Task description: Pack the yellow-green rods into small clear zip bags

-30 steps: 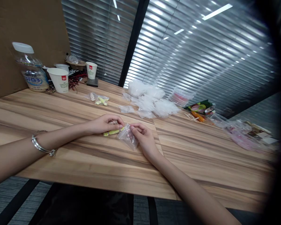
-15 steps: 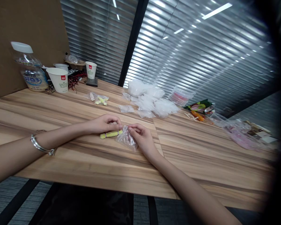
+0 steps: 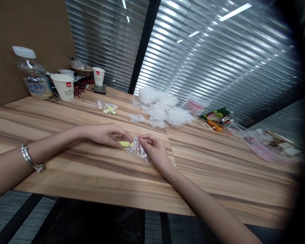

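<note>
A slim yellow bundle, seemingly tied with a thin band, lies on the wood-grain table. My left hand curves over it with thumb and fingers around it, covering its left end. The bundle's right end meets a small clear plastic bag. My right hand pinches that bag near its upper edge between thumb and fingers. What the bag holds, if anything, is hard to make out through the glare.
Beyond my hands lies a small clear bag with yellow pieces. A heap of clear bags sits at the back. Left are a plastic bottle and paper cups; right, an orange-handled tool and pink packaging.
My left hand has shifted left from the bag's edge and its fingers have spread round the yellow bundle, now covering its left end. My right hand and the bag stay in place.
</note>
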`<move>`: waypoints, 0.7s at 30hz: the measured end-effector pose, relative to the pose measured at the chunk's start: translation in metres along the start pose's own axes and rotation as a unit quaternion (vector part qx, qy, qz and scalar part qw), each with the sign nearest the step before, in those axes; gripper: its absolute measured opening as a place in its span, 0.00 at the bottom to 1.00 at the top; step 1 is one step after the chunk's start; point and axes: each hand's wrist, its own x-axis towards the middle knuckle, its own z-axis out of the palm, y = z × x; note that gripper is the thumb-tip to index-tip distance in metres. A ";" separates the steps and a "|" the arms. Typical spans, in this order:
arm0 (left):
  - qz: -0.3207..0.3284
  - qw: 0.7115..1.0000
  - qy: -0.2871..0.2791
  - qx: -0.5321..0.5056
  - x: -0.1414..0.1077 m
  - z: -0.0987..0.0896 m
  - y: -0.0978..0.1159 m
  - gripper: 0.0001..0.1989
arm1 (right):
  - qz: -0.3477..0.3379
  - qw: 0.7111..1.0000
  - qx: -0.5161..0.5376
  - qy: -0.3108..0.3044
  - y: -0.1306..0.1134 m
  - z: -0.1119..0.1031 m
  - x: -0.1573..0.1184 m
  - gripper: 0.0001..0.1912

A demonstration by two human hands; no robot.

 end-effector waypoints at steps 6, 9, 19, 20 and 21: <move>-0.020 0.992 0.111 0.061 0.005 0.006 0.004 0.14 | 0.006 1.000 0.008 -0.006 0.001 -0.001 0.002 0.15; -0.008 0.991 0.118 0.065 0.006 0.008 0.007 0.10 | 0.004 1.000 0.006 -0.003 0.001 -0.001 0.001 0.15; -0.003 0.992 0.102 0.067 0.007 0.006 0.012 0.12 | 0.016 0.999 0.032 -0.009 -0.001 0.000 -0.001 0.15; 0.002 0.991 0.116 0.062 0.007 0.006 0.011 0.13 | 0.014 0.999 0.027 -0.008 -0.002 0.000 -0.001 0.15; 0.003 0.989 0.132 0.061 0.008 0.007 0.010 0.14 | 0.013 1.000 0.025 -0.007 -0.002 0.000 -0.001 0.15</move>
